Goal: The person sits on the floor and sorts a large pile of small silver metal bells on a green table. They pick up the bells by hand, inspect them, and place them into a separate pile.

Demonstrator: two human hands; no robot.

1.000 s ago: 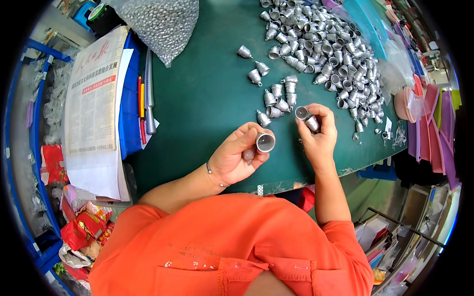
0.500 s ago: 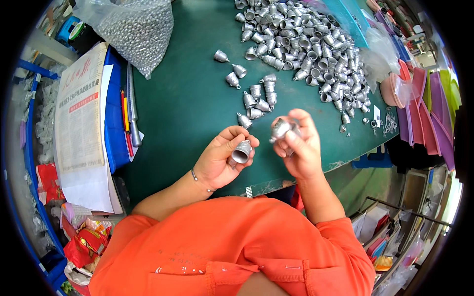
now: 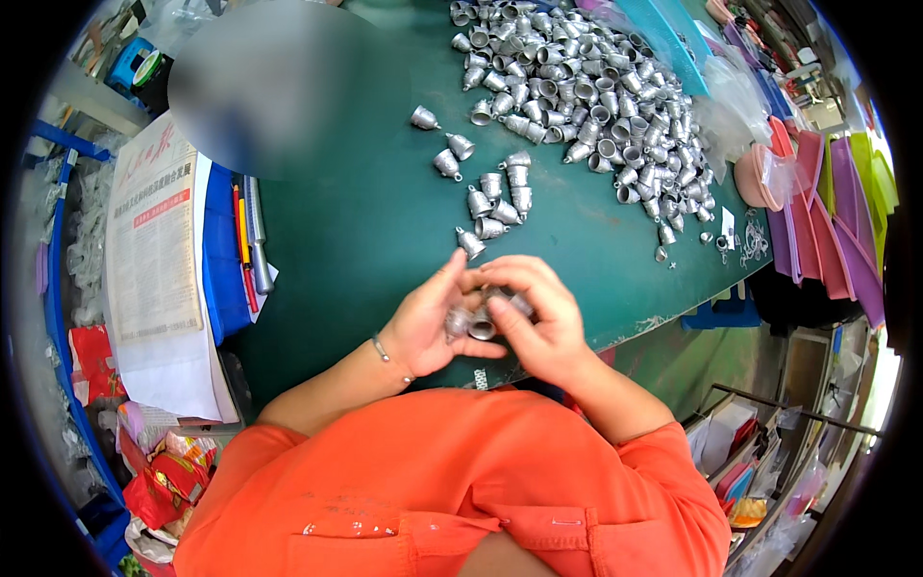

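Small silver-grey metal bells [image 3: 460,323] are between my two hands, just over the table's near edge. My left hand [image 3: 423,325] is cupped palm up, with its thumb raised, around one of them. From the right, my right hand [image 3: 548,322] curls over with its thumb pressed on the bells, and its fingertips meet those of the left. How many bells are held is hard to see behind the fingers. Just beyond the hands, several loose bells [image 3: 490,229] lie scattered. A large heap of bells [image 3: 596,106] spreads farther back to the right.
The green table [image 3: 336,260] lies under everything. At left, a newspaper [image 3: 154,231] rests by a blue tray [image 3: 224,255] with pens beside it. A pink container [image 3: 760,178] and coloured bins [image 3: 827,221] stand at right. A smeared patch covers the upper left.
My right hand has moved left and down with its bell, meeting the left hand. The bells are now together between both hands. The loose bells stay in place.
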